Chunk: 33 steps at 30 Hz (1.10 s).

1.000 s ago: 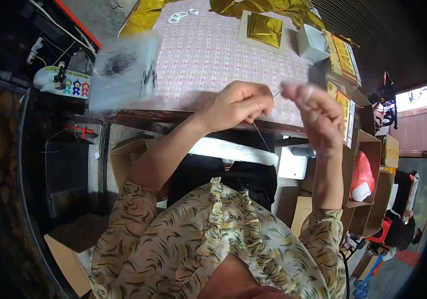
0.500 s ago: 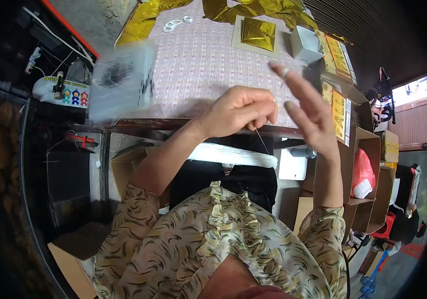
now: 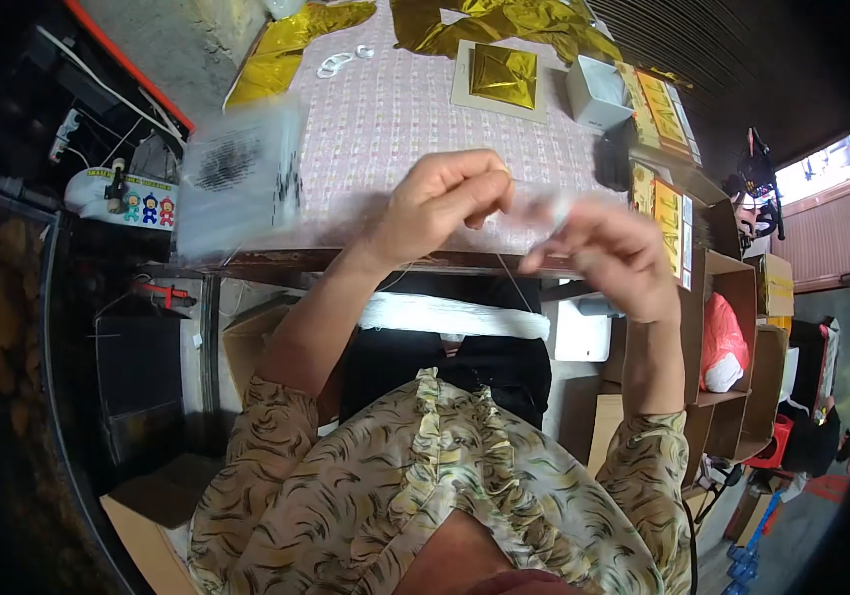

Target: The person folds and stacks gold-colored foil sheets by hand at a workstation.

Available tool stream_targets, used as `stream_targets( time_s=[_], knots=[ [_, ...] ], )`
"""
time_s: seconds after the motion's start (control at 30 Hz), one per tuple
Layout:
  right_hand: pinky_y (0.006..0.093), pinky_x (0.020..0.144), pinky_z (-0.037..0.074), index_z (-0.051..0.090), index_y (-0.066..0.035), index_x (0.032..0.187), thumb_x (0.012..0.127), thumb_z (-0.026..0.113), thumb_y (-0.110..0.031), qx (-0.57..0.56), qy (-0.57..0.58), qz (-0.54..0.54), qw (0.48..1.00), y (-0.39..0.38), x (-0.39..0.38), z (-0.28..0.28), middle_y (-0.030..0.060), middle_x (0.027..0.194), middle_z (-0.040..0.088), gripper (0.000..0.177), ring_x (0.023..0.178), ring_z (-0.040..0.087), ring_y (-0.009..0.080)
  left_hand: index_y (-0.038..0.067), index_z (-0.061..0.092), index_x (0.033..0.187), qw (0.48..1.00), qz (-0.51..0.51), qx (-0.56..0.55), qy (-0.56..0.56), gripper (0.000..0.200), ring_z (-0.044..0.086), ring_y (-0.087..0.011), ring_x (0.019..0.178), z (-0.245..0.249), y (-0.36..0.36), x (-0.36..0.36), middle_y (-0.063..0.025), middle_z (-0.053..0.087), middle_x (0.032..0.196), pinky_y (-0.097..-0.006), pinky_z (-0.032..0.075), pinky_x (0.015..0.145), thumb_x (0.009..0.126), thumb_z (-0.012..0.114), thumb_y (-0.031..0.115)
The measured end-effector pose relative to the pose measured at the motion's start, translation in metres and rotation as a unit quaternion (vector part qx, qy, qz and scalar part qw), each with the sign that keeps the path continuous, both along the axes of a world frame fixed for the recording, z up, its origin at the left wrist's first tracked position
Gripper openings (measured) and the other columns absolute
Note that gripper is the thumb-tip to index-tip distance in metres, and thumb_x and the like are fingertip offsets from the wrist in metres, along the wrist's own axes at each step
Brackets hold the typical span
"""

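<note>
My left hand (image 3: 450, 201) is closed in a pinch above the table's front edge; a thin thread seems to run by it, but what the fingertips hold is too small to tell. To its right, my right hand (image 3: 608, 248) is smeared by motion, with a white band round one finger. Below both hands a bundle of white thread (image 3: 454, 315) lies across my lap, and one strand rises from its right end. Left of my left hand, a stack of clear plastic bags (image 3: 236, 174) sits on the patterned tablecloth (image 3: 375, 129).
Gold foil (image 3: 504, 76) on a card, a white box (image 3: 598, 92) and white rings (image 3: 336, 65) are toward the table's back. Yellow printed packs (image 3: 661, 109) line the right side. Cardboard shelves (image 3: 722, 347) hold a red bag (image 3: 724, 342).
My left hand has shifted slightly left and up. My right hand has dropped and its raised fingers have come down, closer to the table's front edge.
</note>
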State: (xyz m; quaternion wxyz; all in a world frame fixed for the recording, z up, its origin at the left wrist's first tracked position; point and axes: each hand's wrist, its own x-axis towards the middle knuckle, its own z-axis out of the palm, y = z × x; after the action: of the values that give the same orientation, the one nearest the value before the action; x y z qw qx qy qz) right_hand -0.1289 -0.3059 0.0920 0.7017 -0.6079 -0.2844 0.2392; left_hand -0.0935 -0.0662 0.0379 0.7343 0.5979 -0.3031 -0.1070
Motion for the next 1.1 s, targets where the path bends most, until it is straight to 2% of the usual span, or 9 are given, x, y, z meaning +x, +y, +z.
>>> stream_targets(
  time_s=[0.13, 0.23, 0.37, 0.47, 0.53, 0.67, 0.8, 0.87, 1.1],
  knots=[
    [0.0404, 0.096, 0.052, 0.053, 0.003, 0.136, 0.093, 0.053, -0.001, -0.211, -0.314, -0.129, 0.917, 0.006, 0.019, 0.004, 0.0246, 0.143, 0.051, 0.044, 0.129, 0.054, 0.0317, 0.000, 0.058, 0.090, 0.995, -0.084, -0.025, 0.048, 0.025, 0.043, -0.0051, 0.064, 0.001, -0.008, -0.008, 0.0013, 0.050, 0.072, -0.0223, 0.036, 0.060, 0.103, 0.047, 0.019],
    [0.0404, 0.094, 0.053, 0.053, 0.004, 0.136, 0.091, 0.056, 0.003, -0.236, -0.152, 0.127, 0.951, -0.012, 0.027, -0.008, 0.0227, 0.143, 0.052, 0.045, 0.128, 0.055, 0.0278, 0.001, 0.057, 0.088, 0.996, -0.050, -0.056, 0.042, 0.025, 0.039, -0.0037, 0.062, 0.005, 0.002, -0.002, 0.0023, 0.049, 0.074, -0.0213, 0.034, 0.059, 0.103, 0.047, 0.019],
    [0.0385, 0.096, 0.053, 0.058, -0.001, 0.133, 0.089, 0.056, 0.007, 0.170, -0.040, 0.010, 0.985, 0.016, 0.012, -0.008, 0.0175, 0.133, 0.060, 0.045, 0.123, 0.058, 0.0218, 0.003, 0.057, 0.088, 0.998, -0.033, -0.029, 0.052, 0.025, 0.032, -0.0024, 0.060, 0.002, -0.004, -0.007, 0.0049, 0.045, 0.072, -0.0193, 0.028, 0.055, 0.103, 0.048, 0.021],
    [0.0369, 0.096, 0.054, 0.060, -0.002, 0.131, 0.090, 0.058, 0.003, -0.156, -0.257, -0.173, 0.938, 0.015, 0.020, -0.012, 0.0179, 0.131, 0.061, 0.041, 0.123, 0.059, 0.0229, 0.003, 0.057, 0.090, 0.991, -0.075, -0.071, 0.080, 0.024, 0.031, -0.0019, 0.059, 0.002, 0.001, -0.005, 0.0058, 0.043, 0.072, -0.0187, 0.024, 0.053, 0.103, 0.048, 0.021],
    [0.0376, 0.105, 0.046, 0.059, 0.000, 0.132, 0.092, 0.058, 0.000, -0.285, -0.090, 0.043, 0.953, 0.014, 0.015, 0.007, 0.0189, 0.132, 0.060, 0.039, 0.127, 0.055, 0.0249, 0.003, 0.057, 0.091, 0.989, -0.031, -0.113, 0.088, 0.024, 0.030, -0.0021, 0.059, 0.009, 0.011, -0.004, 0.0058, 0.042, 0.071, -0.0185, 0.023, 0.053, 0.103, 0.048, 0.021],
    [0.0324, 0.103, 0.047, 0.055, 0.003, 0.134, 0.093, 0.052, 0.001, 0.066, -0.183, -0.093, 0.976, 0.032, 0.017, -0.003, 0.0206, 0.132, 0.061, 0.042, 0.124, 0.058, 0.0244, 0.003, 0.061, 0.093, 0.991, -0.003, -0.054, 0.119, 0.022, 0.030, -0.0024, 0.057, 0.002, -0.001, -0.004, 0.0077, 0.040, 0.065, -0.0203, 0.023, 0.051, 0.102, 0.046, 0.017],
    [0.0320, 0.100, 0.048, 0.060, 0.000, 0.131, 0.089, 0.049, 0.006, -0.282, -0.295, -0.075, 0.910, 0.022, 0.030, -0.020, 0.0162, 0.125, 0.066, 0.044, 0.116, 0.063, 0.0207, 0.004, 0.057, 0.088, 0.963, -0.101, -0.180, 0.172, 0.024, 0.036, -0.0040, 0.058, 0.003, 0.015, 0.002, 0.0047, 0.043, 0.067, -0.0192, 0.028, 0.051, 0.102, 0.043, 0.015],
    [0.0321, 0.102, 0.048, 0.063, 0.001, 0.127, 0.087, 0.048, 0.009, -0.227, -0.080, 0.019, 0.970, 0.020, 0.016, -0.005, 0.0158, 0.122, 0.068, 0.043, 0.115, 0.064, 0.0211, 0.004, 0.056, 0.087, 0.952, -0.087, -0.233, 0.177, 0.023, 0.040, -0.0051, 0.058, 0.000, 0.020, 0.008, 0.0020, 0.048, 0.070, -0.0199, 0.032, 0.050, 0.103, 0.043, 0.015],
    [0.0343, 0.093, 0.049, 0.058, 0.002, 0.130, 0.089, 0.053, 0.005, -0.248, -0.350, -0.162, 0.888, 0.042, 0.035, -0.032, 0.0190, 0.124, 0.064, 0.041, 0.113, 0.061, 0.0239, 0.003, 0.064, 0.098, 0.954, -0.081, -0.142, 0.251, 0.024, 0.049, -0.0069, 0.059, -0.017, 0.011, 0.010, 0.0004, 0.055, 0.073, -0.0207, 0.038, 0.052, 0.102, 0.051, 0.024]
  ],
)
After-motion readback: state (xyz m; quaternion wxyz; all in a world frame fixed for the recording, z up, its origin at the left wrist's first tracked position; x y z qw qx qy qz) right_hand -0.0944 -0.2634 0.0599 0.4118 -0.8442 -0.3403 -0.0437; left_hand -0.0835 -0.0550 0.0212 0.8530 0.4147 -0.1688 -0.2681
